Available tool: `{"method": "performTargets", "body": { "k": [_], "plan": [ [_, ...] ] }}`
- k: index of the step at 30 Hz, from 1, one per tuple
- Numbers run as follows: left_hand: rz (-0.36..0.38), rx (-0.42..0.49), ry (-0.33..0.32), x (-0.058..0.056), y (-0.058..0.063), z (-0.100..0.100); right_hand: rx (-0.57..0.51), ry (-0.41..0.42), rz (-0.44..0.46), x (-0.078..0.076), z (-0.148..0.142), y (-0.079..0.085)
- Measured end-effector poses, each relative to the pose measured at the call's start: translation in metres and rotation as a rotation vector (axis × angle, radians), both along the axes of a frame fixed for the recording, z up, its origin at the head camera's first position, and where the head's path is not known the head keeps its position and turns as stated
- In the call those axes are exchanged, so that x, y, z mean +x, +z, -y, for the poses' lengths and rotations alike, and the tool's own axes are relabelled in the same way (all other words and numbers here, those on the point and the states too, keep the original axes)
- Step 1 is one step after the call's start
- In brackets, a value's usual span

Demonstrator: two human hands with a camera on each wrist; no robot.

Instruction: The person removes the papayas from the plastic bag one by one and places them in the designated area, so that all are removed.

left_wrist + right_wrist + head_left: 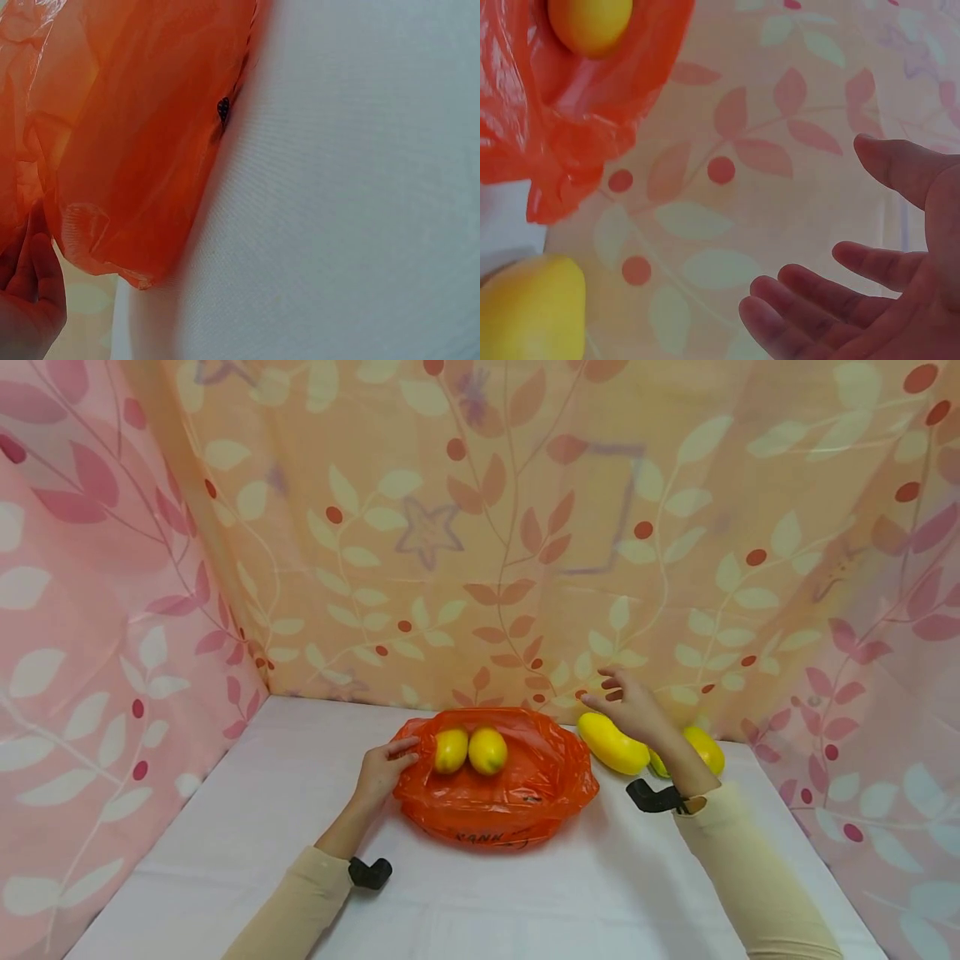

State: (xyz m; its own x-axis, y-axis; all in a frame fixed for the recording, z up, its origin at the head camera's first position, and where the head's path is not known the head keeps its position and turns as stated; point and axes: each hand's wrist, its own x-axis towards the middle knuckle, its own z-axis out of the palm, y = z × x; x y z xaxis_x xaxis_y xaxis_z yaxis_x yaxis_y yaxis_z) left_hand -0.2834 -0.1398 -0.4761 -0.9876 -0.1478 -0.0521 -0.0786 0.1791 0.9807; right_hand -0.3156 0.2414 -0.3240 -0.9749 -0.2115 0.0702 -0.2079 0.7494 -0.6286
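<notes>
An orange-red plastic bag (536, 781) lies with its mouth spread wide, black lettering on its near side. Two lemons, a left one (451, 751) and a right one (487, 752), sit side by side in it. At the bag's left rim, my left hand (381, 772) grips the plastic with its fingertips; in the left wrist view the fingers (46, 270) meet the bag's edge. My right hand (633, 706) is raised above a long yellow fruit (611, 745), its fingers spread and holding nothing. The right wrist view shows its palm and separated fingers (802, 296).
Right of the long fruit, another yellow fruit (708, 750) is partly hidden behind my right forearm. A white cloth (465, 910) covers the table. Patterned fabric walls (510, 568) stand close behind the bag and along both sides.
</notes>
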Motion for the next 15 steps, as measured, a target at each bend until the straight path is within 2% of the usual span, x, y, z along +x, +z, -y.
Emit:
{"method": "performTargets", "body": {
  "k": [6,15],
  "plan": [
    [0.000,-0.003,0.006,0.001,0.002,-0.001,0.008,0.049,-0.006,-0.004,0.019,-0.011],
    [-0.004,-0.004,0.013,0.002,0.003,-0.002,0.049,0.132,0.001,-0.010,0.046,-0.008]
  ]
}}
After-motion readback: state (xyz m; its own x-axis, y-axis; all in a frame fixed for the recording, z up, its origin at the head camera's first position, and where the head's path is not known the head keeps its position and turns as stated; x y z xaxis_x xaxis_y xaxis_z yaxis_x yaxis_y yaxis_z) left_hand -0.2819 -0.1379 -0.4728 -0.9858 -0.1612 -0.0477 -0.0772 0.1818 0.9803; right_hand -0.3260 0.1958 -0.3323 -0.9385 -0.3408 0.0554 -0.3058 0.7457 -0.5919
